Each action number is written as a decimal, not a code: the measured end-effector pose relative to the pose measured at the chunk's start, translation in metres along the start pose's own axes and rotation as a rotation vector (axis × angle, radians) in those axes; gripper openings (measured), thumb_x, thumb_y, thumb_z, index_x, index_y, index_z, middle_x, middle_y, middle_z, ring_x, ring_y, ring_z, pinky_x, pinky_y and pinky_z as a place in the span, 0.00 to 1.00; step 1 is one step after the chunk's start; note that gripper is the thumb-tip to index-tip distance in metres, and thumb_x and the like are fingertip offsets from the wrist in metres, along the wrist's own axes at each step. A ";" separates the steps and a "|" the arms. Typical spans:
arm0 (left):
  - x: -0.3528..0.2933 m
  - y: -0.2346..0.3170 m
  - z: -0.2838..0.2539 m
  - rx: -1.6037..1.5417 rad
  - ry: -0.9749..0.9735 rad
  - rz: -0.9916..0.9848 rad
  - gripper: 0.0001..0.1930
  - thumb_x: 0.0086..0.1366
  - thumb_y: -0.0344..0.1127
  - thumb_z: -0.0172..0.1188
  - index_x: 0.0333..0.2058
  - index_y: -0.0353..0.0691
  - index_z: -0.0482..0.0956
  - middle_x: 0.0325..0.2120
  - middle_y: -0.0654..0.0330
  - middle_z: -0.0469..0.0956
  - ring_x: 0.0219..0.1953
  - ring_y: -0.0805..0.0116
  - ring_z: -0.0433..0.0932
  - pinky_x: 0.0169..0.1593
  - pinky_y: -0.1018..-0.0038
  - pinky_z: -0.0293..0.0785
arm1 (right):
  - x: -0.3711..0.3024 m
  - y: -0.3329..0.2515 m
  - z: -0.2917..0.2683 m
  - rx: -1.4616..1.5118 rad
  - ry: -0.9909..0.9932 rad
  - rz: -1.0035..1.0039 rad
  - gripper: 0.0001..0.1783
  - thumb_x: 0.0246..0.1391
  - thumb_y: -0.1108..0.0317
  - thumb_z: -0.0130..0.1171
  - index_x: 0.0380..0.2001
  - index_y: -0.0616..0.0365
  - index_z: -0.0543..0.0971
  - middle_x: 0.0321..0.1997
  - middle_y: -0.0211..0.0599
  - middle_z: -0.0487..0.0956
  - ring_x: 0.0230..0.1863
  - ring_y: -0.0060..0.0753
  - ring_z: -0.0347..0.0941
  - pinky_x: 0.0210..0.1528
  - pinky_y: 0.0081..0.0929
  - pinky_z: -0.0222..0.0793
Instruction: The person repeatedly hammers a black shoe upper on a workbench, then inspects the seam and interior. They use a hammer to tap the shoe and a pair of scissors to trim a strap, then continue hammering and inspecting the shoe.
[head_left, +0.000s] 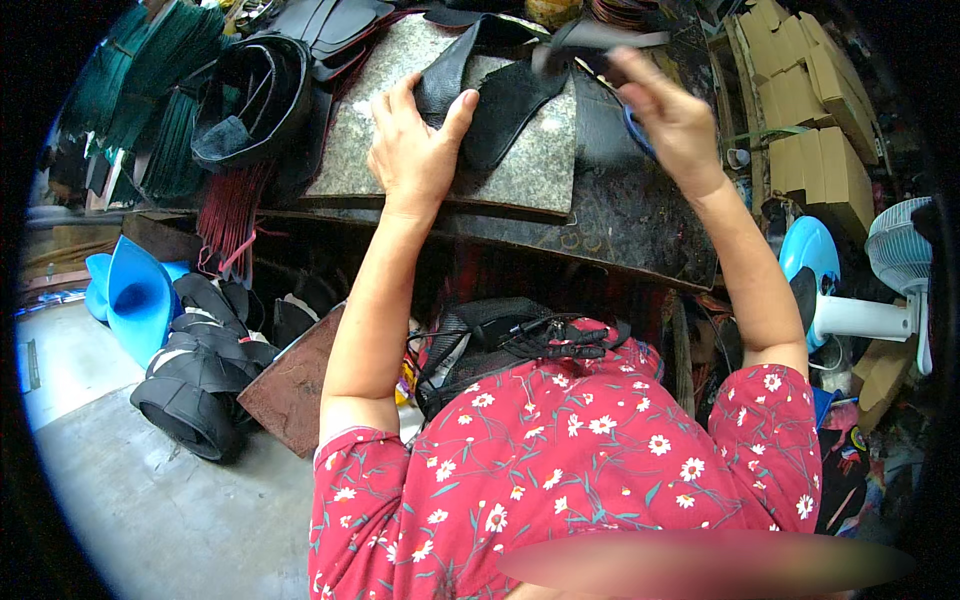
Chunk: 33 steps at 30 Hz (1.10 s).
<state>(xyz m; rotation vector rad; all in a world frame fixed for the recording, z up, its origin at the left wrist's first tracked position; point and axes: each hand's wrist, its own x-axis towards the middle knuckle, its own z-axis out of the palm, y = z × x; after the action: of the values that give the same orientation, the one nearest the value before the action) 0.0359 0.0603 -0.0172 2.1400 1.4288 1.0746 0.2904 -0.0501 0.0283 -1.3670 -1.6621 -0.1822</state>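
Note:
My left hand (415,150) is at the stone slab (350,150) on the workbench, its thumb and fingers around a curved black leather piece (447,82). That piece bends up and over toward the far right. Beside it, a flat, rounded flap of black leather (510,115) lies on the slab. My right hand (668,125) is raised over the slab's right side, closed and smeared by motion. It grips what looks like a hammer (600,48), whose dark head blurs above the leather. A blue curved thing (638,130) shows partly behind that hand.
Stacked dark green pieces (120,90) and a coiled black band (255,100) sit at left. Cardboard boxes (820,170) and a fan (900,245) stand at right. Black shaped pieces (190,400) and a blue curved sheet (140,300) are at lower left.

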 end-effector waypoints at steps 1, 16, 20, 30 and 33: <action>0.000 -0.001 0.001 0.016 0.039 0.058 0.39 0.56 0.68 0.59 0.54 0.41 0.72 0.52 0.45 0.68 0.52 0.44 0.71 0.54 0.55 0.68 | 0.000 0.000 -0.002 -0.140 -0.171 0.158 0.20 0.60 0.50 0.57 0.54 0.34 0.79 0.40 0.44 0.83 0.37 0.46 0.81 0.36 0.35 0.77; 0.002 -0.008 0.004 -0.058 0.110 0.289 0.27 0.60 0.58 0.62 0.49 0.42 0.78 0.50 0.49 0.69 0.54 0.49 0.65 0.59 0.57 0.59 | -0.020 -0.002 -0.017 -0.194 -0.378 0.274 0.20 0.62 0.56 0.57 0.55 0.47 0.78 0.48 0.47 0.81 0.48 0.45 0.80 0.45 0.32 0.74; 0.000 0.002 -0.015 -0.039 0.179 0.464 0.27 0.58 0.56 0.64 0.49 0.41 0.77 0.49 0.52 0.71 0.53 0.51 0.67 0.58 0.57 0.61 | -0.045 -0.014 -0.054 -0.163 -0.461 0.199 0.19 0.49 0.61 0.67 0.46 0.53 0.83 0.37 0.37 0.82 0.37 0.40 0.79 0.41 0.32 0.73; 0.000 0.067 0.007 0.464 -0.378 0.491 0.14 0.56 0.38 0.64 0.38 0.36 0.77 0.34 0.49 0.79 0.36 0.52 0.81 0.34 0.62 0.80 | -0.042 0.024 -0.059 -0.546 -0.438 0.294 0.17 0.53 0.57 0.64 0.44 0.52 0.80 0.43 0.37 0.79 0.44 0.43 0.74 0.49 0.36 0.70; 0.020 0.065 0.015 0.521 -0.533 0.484 0.10 0.56 0.35 0.61 0.34 0.35 0.79 0.30 0.45 0.81 0.36 0.52 0.83 0.34 0.59 0.80 | -0.037 0.035 -0.055 -0.550 -0.645 0.493 0.21 0.51 0.55 0.66 0.47 0.50 0.79 0.44 0.37 0.78 0.45 0.44 0.75 0.47 0.40 0.72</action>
<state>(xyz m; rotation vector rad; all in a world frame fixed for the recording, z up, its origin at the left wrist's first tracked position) 0.0917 0.0523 0.0234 2.9425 1.0277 0.1926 0.3475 -0.0975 0.0164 -2.4007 -1.7778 0.1189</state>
